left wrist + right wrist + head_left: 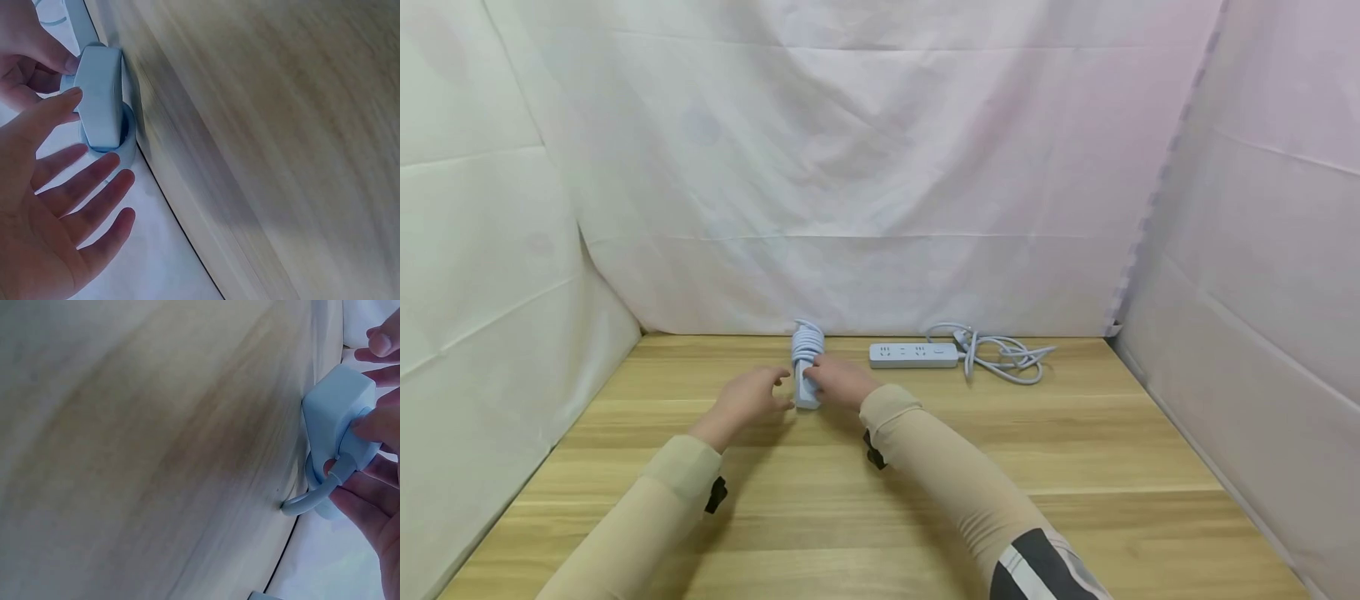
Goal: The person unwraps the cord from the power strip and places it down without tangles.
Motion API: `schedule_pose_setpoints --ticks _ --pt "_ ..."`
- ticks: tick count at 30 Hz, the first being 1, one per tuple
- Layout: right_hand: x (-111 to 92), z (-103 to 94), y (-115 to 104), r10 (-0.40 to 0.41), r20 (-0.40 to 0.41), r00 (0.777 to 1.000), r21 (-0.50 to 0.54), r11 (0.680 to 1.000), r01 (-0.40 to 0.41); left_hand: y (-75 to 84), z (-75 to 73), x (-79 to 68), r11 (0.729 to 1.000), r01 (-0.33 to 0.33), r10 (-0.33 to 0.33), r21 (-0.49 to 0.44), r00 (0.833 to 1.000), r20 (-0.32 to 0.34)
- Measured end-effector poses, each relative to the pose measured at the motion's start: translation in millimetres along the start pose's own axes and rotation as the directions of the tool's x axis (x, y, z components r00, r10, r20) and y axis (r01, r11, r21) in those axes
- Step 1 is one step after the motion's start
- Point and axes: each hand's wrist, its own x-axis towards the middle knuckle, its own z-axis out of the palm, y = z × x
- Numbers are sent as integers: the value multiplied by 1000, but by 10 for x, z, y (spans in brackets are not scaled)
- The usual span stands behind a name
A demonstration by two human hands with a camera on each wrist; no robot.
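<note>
A white power strip stands end-on near the table's back edge, its cord wound round the far part. My right hand is at its right side. In the right wrist view, that hand's thumb and fingers pinch the cord's plug against the strip's side. My left hand is on the strip's left, fingers spread. In the left wrist view, the left hand has its thumb tip close to the strip; whether they touch I cannot tell.
To the right lies a second white power strip, sockets up, with its loose cord tangled beside it. White cloth hangs behind the wooden table and along both sides.
</note>
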Motion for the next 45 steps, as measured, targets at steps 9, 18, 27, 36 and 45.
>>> schedule_pose_setpoints --ticks 9,18,27,36,45 --pt "-49 1 -10 2 -90 996 23 1000 0 62 43 -23 1000 -1 0 -19 1000 -15" --pt "-240 -238 -133 1 -317 948 74 997 24 233 25 -34 994 -87 75 -66 983 -169" --pt "-382 -396 -253 62 -510 858 122 993 0 401 -18 -73 995 -87 65 -56 947 -313" --pt "-536 -504 -298 51 -598 800 175 982 68 498 14 -88 975 -221 175 -20 821 -544" --pt "-672 -656 -381 45 -665 745 213 968 132 654 60 -96 970 -239 191 51 608 -771"
